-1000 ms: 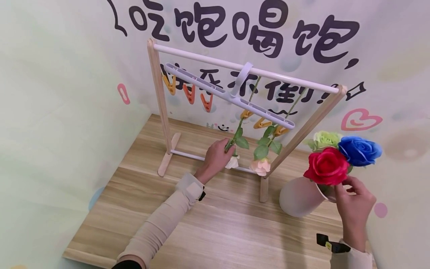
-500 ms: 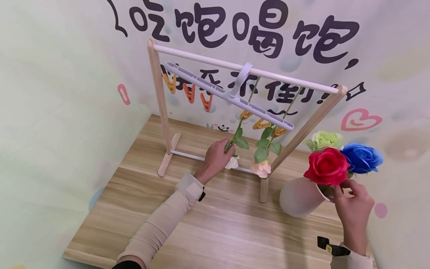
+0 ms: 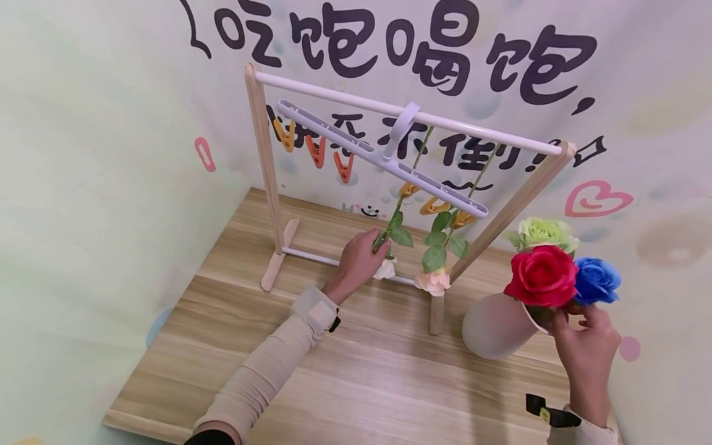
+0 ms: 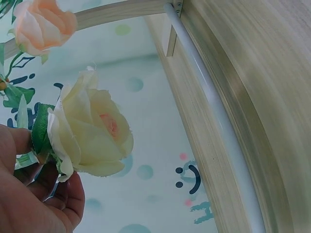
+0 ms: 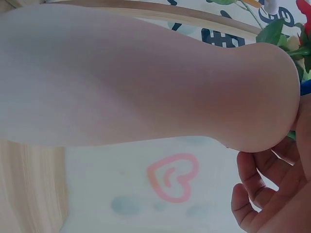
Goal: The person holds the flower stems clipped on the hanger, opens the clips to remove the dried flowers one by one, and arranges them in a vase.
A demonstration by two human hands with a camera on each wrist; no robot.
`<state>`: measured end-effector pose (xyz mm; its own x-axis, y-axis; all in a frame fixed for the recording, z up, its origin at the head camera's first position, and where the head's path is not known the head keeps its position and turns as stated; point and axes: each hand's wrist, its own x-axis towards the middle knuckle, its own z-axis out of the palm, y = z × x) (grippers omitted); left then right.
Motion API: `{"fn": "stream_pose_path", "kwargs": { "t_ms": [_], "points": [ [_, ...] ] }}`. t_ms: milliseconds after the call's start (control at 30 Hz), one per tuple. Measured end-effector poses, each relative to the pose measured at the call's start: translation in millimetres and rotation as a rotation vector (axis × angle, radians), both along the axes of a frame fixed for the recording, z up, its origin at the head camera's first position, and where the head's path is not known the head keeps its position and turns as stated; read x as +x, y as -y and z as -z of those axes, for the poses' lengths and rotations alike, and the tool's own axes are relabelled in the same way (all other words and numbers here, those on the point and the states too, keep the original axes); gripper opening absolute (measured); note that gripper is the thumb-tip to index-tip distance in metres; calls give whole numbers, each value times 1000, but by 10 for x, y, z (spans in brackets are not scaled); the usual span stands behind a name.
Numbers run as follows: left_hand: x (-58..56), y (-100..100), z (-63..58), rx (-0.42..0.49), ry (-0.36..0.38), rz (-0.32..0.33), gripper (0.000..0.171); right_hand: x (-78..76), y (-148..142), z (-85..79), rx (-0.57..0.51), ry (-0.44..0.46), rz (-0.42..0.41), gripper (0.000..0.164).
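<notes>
In the head view my left hand [image 3: 358, 262] pinches the green stem just behind the bloom of a white rose [image 4: 92, 131], which hangs head-down from a clip [image 3: 408, 189]. The left wrist view shows its cream petals facing away from the palm. Beside it a pale pink rose [image 3: 434, 281] hangs the same way. At the right, my right hand [image 3: 588, 346] is at the mouth of a pale vase [image 3: 495, 327], fingers gripping just beneath a blue rose [image 3: 597, 281]; the stem there is hidden. A red rose [image 3: 542, 275] and a light green rose [image 3: 547, 232] stand in the vase.
A lilac clip hanger [image 3: 328, 133] hooks over the white top bar [image 3: 334, 93] of a wooden rack [image 3: 264, 161]. Orange and yellow clips [image 3: 315, 151] dangle at its left. The rack stands on a wood-grain table [image 3: 356, 377] against a printed backdrop.
The blue rose has dropped lower and a little left, closer to my right hand and partly behind the red rose. My left hand stays in place; the hanger sways slightly.
</notes>
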<state>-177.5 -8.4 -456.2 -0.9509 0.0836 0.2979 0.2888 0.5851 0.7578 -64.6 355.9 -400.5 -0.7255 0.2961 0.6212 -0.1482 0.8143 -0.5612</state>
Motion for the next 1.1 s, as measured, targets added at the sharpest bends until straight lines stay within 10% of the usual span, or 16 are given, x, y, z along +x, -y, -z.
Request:
{"fn": "stream_pose_path", "kwargs": {
  "t_ms": [600,1100],
  "points": [
    [6,-2,0,16,-18,14,23,47,-26,-55,-45,1,31,20],
    [9,-10,6,11,-11,9,22,73,48,-374,-6,-176,28,24]
  ]
}}
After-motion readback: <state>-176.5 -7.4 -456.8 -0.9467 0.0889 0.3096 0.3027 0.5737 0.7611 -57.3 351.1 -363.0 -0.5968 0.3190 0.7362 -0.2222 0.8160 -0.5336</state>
